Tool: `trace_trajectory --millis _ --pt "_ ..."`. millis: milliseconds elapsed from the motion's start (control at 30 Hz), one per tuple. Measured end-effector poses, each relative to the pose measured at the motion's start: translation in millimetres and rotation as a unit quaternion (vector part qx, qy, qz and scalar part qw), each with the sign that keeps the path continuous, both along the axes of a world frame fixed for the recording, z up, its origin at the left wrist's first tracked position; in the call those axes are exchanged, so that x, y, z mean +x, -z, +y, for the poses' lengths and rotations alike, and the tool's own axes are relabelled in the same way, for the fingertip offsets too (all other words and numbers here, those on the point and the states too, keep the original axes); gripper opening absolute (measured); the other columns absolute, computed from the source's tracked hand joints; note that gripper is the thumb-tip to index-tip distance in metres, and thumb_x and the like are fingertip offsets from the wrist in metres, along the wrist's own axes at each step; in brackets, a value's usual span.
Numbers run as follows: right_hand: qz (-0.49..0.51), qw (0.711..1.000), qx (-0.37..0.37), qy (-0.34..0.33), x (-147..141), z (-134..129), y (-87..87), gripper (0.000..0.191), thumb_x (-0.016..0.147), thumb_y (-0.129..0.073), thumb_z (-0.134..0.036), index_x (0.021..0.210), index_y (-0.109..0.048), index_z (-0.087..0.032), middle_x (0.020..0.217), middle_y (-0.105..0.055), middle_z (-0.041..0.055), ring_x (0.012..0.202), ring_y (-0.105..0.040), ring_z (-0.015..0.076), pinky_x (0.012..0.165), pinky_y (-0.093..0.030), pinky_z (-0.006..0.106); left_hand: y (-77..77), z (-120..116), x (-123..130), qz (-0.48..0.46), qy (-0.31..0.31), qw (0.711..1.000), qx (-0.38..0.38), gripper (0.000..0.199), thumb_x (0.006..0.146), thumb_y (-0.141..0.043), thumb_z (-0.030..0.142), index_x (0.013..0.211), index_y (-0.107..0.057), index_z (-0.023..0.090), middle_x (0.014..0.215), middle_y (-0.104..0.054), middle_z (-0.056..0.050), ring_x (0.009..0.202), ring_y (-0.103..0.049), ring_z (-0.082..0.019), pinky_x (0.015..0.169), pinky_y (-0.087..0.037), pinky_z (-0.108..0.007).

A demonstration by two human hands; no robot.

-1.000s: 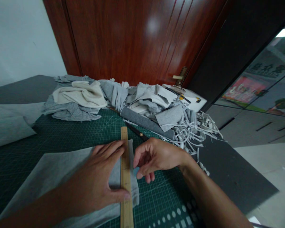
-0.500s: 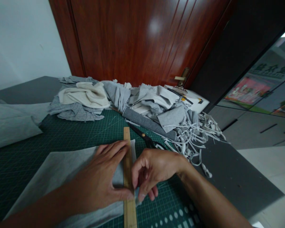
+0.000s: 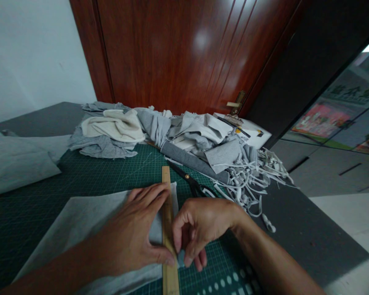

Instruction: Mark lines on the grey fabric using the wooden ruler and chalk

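A wooden ruler (image 3: 166,217) lies lengthwise over a pale grey cloth (image 3: 89,217), close to the cloth's right edge. My left hand (image 3: 141,229) is spread flat, fingers and thumb pressing the ruler and cloth down. On the other side of the ruler, my right hand (image 3: 197,233) has its thumb and forefinger pinched low against the ruler's edge. Whatever sits in that pinch is too hidden to name; a small light-blue patch shows by the fingertips. Beyond the right hand lie black scissors (image 3: 189,178), blades pointing away to the left.
Under the cloth is a green gridded cutting mat (image 3: 126,168). Heaped grey and cream fabrics (image 3: 113,125) line the back, with a tangle of thin strips (image 3: 249,176) at right. Another pale cloth (image 3: 18,164) lies at left. A wooden door (image 3: 172,57) stands behind the table.
My right hand has slid slightly toward me along the ruler, its pinch kept closed. The left hand holds its place on the ruler; the whole view has shifted a little.
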State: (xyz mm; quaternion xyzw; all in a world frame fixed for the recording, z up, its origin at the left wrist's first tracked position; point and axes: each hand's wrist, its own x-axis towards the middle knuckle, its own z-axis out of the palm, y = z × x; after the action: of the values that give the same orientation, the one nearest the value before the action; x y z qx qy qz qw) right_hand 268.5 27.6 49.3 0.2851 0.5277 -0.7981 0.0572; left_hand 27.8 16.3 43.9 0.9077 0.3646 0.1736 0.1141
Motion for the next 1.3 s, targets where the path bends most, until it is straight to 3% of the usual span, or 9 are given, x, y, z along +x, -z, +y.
trace_trajectory --millis 667,900,1100,1300 --pt "0.012 0.999 0.037 -0.011 -10 -3 -8.0 0.055 0.050 -0.109 -0.039 0.080 -0.072 -0.012 0.062 -0.075 -0.0038 0.052 -0.074 0.0122 0.049 -0.065 0.019 -1.2 -1 1 0.003 -0.005 1.000 -0.019 0.127 0.053 -0.091 0.083 0.157 -0.055 0.021 0.166 -0.054 -0.017 0.150 -0.050 -0.045 0.121 -0.043 -0.058" --pt "0.032 0.999 0.021 -0.011 -9 1 -1.1 0.052 0.056 -0.109 -0.034 0.085 -0.072 -0.011 0.066 -0.077 -0.0032 0.054 -0.076 0.0128 0.053 -0.067 0.019 -4.5 -1 3 -0.003 -0.011 1.000 -0.023 0.124 0.052 -0.092 0.080 0.156 -0.057 0.023 0.164 -0.055 -0.015 0.149 -0.050 -0.045 0.121 -0.042 -0.058" --pt "0.068 0.997 0.023 0.026 -3 8 7.1 0.055 0.058 -0.108 -0.036 0.089 -0.071 -0.011 0.071 -0.080 -0.0012 0.057 -0.078 0.0141 0.056 -0.068 0.022 -2.3 1 3 0.005 -0.018 0.999 -0.041 0.122 0.051 -0.093 0.079 0.153 -0.059 0.022 0.165 -0.054 -0.015 0.150 -0.048 -0.044 0.122 -0.041 -0.057" --pt "0.081 0.991 0.083 0.060 3 19 5.9 0.051 0.064 -0.105 -0.039 0.090 -0.070 -0.012 0.065 -0.078 -0.0020 0.055 -0.077 0.0143 0.052 -0.067 0.021 2.6 2 1 0.012 -0.013 0.999 -0.036 0.122 0.051 -0.093 0.079 0.155 -0.057 0.024 0.169 -0.050 -0.014 0.154 -0.044 -0.043 0.125 -0.037 -0.057"
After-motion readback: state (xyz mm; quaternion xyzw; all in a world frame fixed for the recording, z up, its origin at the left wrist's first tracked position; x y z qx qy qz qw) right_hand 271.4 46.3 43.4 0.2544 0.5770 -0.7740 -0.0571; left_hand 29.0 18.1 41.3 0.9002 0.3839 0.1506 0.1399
